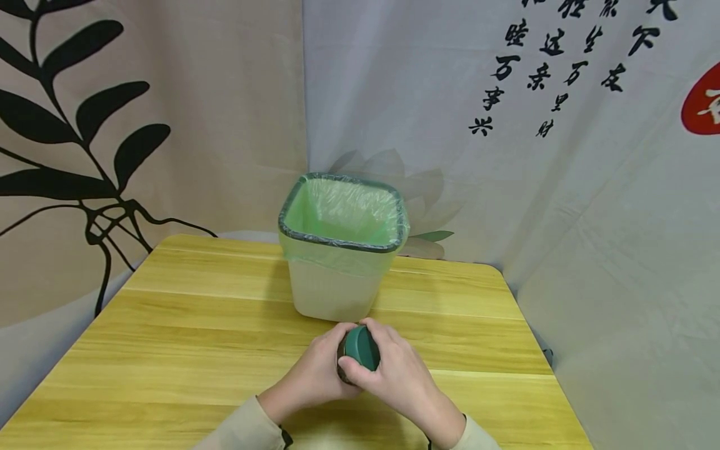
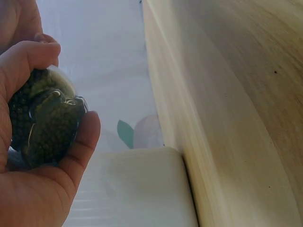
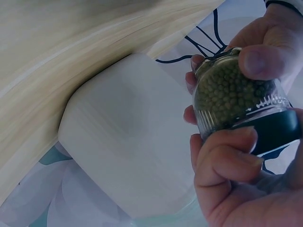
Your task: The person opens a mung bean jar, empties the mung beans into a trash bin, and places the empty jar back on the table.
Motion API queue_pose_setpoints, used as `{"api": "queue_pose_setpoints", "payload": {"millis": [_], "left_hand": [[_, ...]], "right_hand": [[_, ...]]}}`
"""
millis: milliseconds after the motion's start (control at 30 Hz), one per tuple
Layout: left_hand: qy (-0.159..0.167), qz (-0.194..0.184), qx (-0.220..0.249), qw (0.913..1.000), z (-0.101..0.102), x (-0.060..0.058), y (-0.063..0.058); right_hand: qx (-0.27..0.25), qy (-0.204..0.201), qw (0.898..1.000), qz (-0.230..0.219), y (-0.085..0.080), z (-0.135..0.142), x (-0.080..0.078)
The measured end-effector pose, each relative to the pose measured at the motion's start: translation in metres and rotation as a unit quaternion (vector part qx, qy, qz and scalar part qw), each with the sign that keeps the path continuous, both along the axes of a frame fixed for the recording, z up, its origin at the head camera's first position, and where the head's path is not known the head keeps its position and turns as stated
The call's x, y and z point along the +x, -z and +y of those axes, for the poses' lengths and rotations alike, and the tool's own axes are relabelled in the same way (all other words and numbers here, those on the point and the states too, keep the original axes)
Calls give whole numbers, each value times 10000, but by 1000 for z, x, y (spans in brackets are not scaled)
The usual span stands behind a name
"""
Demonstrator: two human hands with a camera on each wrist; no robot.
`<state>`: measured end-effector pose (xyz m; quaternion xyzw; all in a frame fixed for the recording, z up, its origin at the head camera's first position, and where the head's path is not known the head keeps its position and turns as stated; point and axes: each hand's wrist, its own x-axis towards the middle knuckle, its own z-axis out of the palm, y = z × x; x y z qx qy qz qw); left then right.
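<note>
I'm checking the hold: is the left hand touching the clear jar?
Touching. The right wrist view shows the left hand gripping the clear jar, its thumb pressed against the side.

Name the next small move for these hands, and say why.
Probably twist the green lid with the right hand: it grips the lid, which sits on the clear jar of small green beans, while the left hand holds the jar's body.

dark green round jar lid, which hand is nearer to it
Right. The right hand grips the dark green round lid itself; the left hand is slightly farther from it, holding the body of the transparent round jar.
</note>
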<state>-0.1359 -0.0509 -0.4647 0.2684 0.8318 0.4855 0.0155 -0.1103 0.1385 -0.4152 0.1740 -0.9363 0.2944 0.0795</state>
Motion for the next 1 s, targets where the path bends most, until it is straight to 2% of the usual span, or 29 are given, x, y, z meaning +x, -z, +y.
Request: {"api": "queue_pose_setpoints", "payload": {"millis": [533, 1000], "left_hand": [[40, -68, 18, 10000, -1, 0, -1], [54, 40, 42, 10000, -2, -2, 0]], "right_hand": [[74, -19, 9997, 214, 0, 1, 1], [276, -441, 9975, 484, 0, 6, -1]]}}
